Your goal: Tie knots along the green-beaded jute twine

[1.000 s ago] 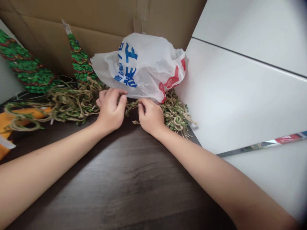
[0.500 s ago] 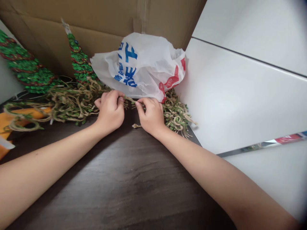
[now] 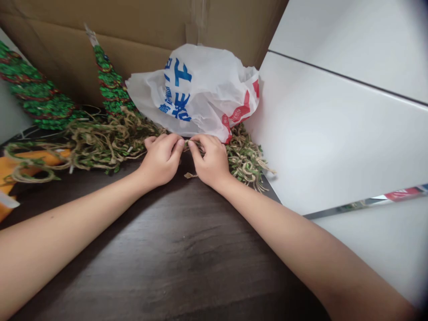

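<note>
On the dark desk (image 3: 187, 249) before the cardboard box (image 3: 150, 26), your left hand (image 3: 161, 159) and right hand (image 3: 210, 161) meet fingertip to fingertip; both pinch one strand of the leafy twine (image 3: 100, 142), just beneath the white plastic bag (image 3: 200, 89).

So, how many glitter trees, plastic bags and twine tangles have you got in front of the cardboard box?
green glitter trees: 2
white plastic bag: 1
leafy twine tangle, running under the bag: 1
Total: 4
</note>
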### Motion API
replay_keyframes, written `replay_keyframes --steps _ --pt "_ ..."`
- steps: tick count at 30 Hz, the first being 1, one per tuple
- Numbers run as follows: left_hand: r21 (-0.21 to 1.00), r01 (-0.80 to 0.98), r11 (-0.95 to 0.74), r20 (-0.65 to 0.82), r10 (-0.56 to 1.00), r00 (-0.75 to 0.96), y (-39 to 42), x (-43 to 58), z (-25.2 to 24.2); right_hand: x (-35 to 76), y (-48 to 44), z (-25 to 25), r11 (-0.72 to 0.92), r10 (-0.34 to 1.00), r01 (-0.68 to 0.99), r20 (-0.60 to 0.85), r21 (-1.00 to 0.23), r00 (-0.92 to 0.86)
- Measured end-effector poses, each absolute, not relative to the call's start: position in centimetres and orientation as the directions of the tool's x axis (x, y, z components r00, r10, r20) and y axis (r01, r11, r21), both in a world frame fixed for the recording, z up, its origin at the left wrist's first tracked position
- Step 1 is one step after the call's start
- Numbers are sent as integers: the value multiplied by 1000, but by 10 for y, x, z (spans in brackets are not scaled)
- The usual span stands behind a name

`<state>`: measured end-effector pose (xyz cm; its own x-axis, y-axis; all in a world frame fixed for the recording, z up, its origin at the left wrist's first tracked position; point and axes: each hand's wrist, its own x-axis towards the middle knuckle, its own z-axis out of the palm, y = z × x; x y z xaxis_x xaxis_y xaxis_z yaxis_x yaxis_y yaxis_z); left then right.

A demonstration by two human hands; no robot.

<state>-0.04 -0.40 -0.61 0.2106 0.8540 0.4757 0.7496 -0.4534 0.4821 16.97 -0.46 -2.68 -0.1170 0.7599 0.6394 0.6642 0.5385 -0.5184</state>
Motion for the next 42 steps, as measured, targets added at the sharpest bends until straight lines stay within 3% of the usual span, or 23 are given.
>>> replay_keyframes --steps 5,11,16,21,26,34,42 --pt "500 727 -471 514 837 189 -3 -1 -8 170 -4 -26 558 768 653 617 -513 -172" --pt "509 694 -509 527 822 217 -3 -2 -7 171 0 -29 521 775 621 629 -586 -57" --pt "536 645 -545 569 797 200 0 -4 -10 170 1 -29 552 782 629 603 -548 -161" --pt "513 612 -601 610 758 233 1 -5 -12 171 2 -28 558 813 573 535 -600 -231" --pt "499 601 -624 651 728 215 3 -6 -14 171 6 -32 587 784 559 585 -586 -210" --pt "580 532 -617 628 754 191 2 -5 -16 172 9 -38 552 804 433 592 -713 -50" --pt "596 598 -536 551 815 181 2 -4 -14 171 11 -35 634 761 339 638 -695 -116"
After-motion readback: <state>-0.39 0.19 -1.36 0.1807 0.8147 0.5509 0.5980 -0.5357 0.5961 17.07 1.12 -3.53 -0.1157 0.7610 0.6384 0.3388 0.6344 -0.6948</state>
